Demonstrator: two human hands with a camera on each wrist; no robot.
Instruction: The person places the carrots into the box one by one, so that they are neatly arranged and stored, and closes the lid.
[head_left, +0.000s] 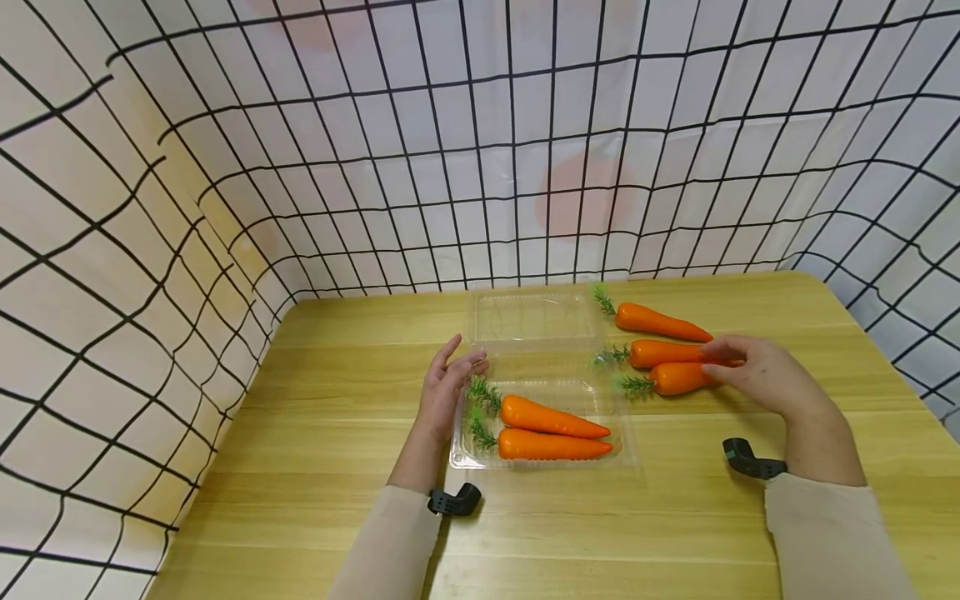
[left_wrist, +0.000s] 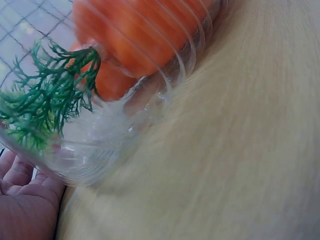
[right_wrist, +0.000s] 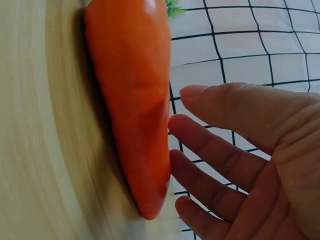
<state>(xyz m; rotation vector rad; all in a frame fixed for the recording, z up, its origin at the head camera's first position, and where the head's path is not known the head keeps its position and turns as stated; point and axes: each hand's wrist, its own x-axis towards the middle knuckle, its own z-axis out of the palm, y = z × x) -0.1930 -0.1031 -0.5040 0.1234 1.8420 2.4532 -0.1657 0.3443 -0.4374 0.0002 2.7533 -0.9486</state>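
Looks like a screened-off recording booth, wider room unclear: wood-grain table (head_left: 322,400), grid-print sheets (head_left: 431,179) on three sides, black wrist cameras (head_left: 467,498).

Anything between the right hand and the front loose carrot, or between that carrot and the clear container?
Nothing visible: the right hand is at the front loose carrot, with only its green top toward the clear container.

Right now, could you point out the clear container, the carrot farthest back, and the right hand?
Clear container (head_left: 581,394): head view, on a bare part of its base.
Carrot farthest back (head_left: 658,322): head view, middle of its orange body.
Right hand (head_left: 761,373): head view, back of the hand.
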